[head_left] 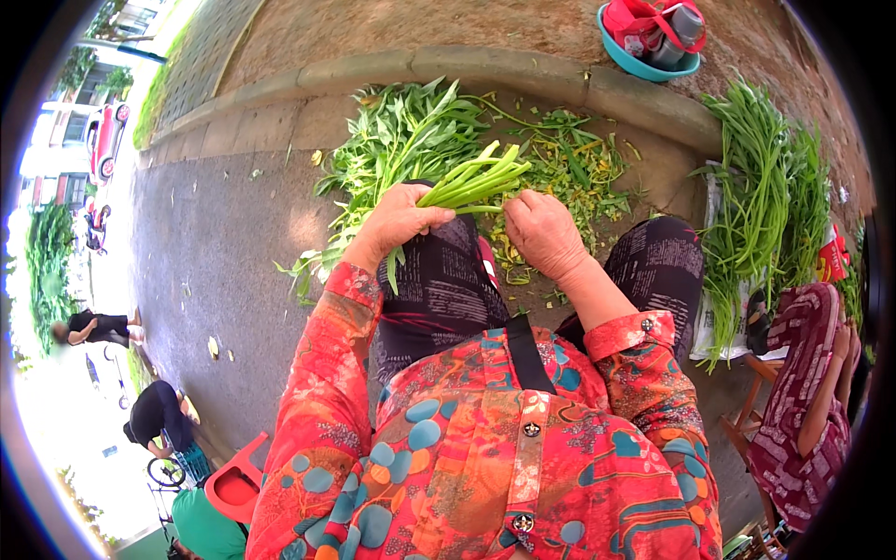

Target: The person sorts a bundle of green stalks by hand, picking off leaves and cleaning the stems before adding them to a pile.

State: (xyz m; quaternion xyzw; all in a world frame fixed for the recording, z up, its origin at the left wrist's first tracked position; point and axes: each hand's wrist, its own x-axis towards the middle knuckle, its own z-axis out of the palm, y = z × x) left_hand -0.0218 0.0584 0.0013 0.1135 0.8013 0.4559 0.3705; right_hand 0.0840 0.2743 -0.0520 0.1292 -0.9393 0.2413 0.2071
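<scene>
My left hand (401,222) is closed round a bunch of water spinach (479,179), above my left knee. Its pale green cut stems point right and up, and some leaves hang out below the hand. At the stem ends, my right hand (544,233) is closed in a pinch, with the end of one lower stem at its fingertips. Beyond my left hand lies a pile of leafy water spinach (411,131) on the pavement. Torn leaves and yellowed scraps (574,163) are strewn on the ground past my right hand.
A stone kerb (523,77) runs behind the greens. On the soil beyond sits a blue basin (644,65) with a red bag and a grey flask. More long-stemmed greens (761,201) lie at right, beside a seated person (798,401). A red chair (238,481) stands at lower left.
</scene>
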